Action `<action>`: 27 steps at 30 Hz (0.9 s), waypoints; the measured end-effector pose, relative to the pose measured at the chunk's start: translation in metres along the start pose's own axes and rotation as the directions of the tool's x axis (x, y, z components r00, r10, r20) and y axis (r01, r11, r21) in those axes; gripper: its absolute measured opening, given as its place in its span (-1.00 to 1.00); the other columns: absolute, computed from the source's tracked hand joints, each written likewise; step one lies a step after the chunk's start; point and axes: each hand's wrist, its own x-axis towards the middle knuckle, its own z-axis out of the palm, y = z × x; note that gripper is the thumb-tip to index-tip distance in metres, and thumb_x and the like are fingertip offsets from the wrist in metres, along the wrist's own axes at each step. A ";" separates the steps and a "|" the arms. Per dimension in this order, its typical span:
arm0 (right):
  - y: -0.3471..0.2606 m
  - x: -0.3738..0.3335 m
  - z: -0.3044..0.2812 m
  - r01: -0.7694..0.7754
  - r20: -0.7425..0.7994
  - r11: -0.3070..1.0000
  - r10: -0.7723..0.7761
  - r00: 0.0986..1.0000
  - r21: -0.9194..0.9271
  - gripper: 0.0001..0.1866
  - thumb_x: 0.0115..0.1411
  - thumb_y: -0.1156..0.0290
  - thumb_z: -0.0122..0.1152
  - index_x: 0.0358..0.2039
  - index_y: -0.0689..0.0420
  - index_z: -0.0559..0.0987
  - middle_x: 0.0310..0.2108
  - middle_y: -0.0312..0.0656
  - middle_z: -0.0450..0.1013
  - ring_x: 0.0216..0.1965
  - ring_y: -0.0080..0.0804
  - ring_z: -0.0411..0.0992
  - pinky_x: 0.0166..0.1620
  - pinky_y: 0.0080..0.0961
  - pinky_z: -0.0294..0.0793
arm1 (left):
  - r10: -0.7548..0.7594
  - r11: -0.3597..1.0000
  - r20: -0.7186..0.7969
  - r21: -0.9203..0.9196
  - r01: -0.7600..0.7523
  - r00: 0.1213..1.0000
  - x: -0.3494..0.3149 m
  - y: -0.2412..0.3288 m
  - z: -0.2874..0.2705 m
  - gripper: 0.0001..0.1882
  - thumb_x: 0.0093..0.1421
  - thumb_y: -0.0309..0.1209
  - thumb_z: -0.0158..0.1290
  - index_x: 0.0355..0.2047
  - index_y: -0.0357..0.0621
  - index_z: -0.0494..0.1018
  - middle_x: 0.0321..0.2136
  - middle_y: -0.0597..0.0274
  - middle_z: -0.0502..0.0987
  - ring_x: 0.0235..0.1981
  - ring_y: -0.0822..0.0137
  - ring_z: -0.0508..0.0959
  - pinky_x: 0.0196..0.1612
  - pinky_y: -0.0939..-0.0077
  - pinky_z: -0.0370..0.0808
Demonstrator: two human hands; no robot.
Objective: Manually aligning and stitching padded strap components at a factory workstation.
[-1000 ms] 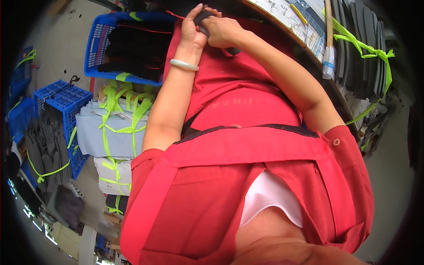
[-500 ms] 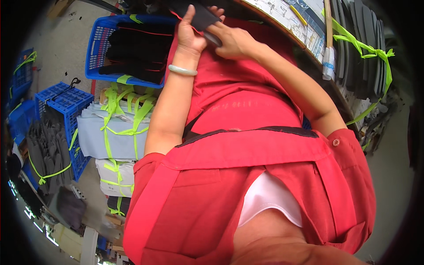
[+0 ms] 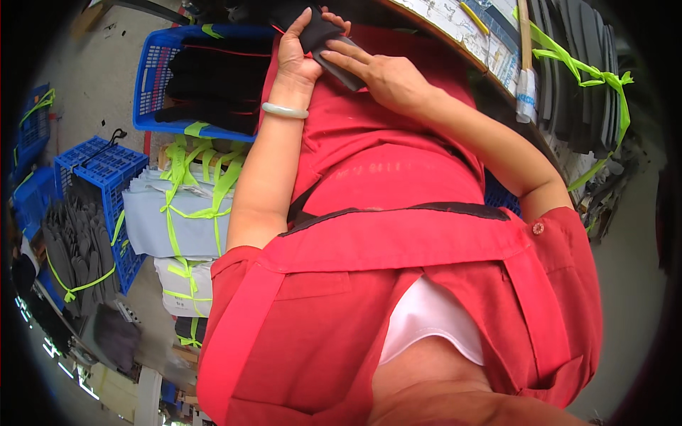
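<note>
My left hand, a pale bangle at its wrist, grips a dark grey flat piece near the top of the view. Its thumb points up on the near side, and its fingertips show past the far side. A thin red edge runs beside the piece by the palm. My right hand has its fingers stretched out and laid along the piece's lower part; its thumb is hidden. Both hands are over the red apron. Left of them stands a blue crate holding black pieces with red edges.
A worktable with a yellow pen lies to the right, beside tied dark sheets and a wooden stick. At left are tied light-blue sheets, a white bundle, another blue crate and grey bundled pieces.
My right hand has gone from curled at the piece to stretched flat along it, moving slightly right and down. More of the grey piece shows. The left hand keeps its grip, shifted slightly left.
</note>
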 end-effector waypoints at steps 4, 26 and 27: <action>-0.004 0.026 0.012 -0.070 -0.037 0.995 0.068 0.997 -0.068 -0.37 0.02 0.54 0.16 0.16 -0.01 0.29 0.03 -0.25 0.35 -0.35 -0.18 0.54 -0.43 -0.32 0.54 | -0.028 0.999 0.065 0.034 0.026 0.997 -0.002 -0.009 -0.002 -0.68 0.20 -0.37 0.09 -0.15 -0.34 0.33 -0.35 0.10 0.47 -0.20 0.15 0.50 0.20 0.06 0.30; 0.016 0.023 0.026 0.014 -0.133 0.998 -0.005 0.991 0.065 -0.57 0.06 0.50 0.11 -0.01 -0.04 0.42 -0.10 -0.30 0.44 -0.39 -0.10 0.52 -0.48 -0.28 0.49 | 0.018 0.990 0.020 0.141 -0.021 1.000 -0.007 0.001 -0.005 -0.83 0.16 -0.50 0.01 -0.24 -0.30 0.40 -0.31 0.05 0.51 -0.18 0.10 0.53 0.15 0.06 0.40; 0.018 0.025 0.025 0.057 -0.194 0.996 -0.043 0.980 0.067 -0.52 0.05 0.51 0.12 0.03 -0.05 0.41 -0.09 -0.31 0.43 -0.37 -0.10 0.52 -0.48 -0.27 0.49 | 0.016 0.990 0.023 0.142 -0.019 1.000 -0.005 -0.001 -0.006 -0.83 0.16 -0.50 0.01 -0.24 -0.30 0.40 -0.31 0.05 0.51 -0.18 0.10 0.53 0.15 0.06 0.40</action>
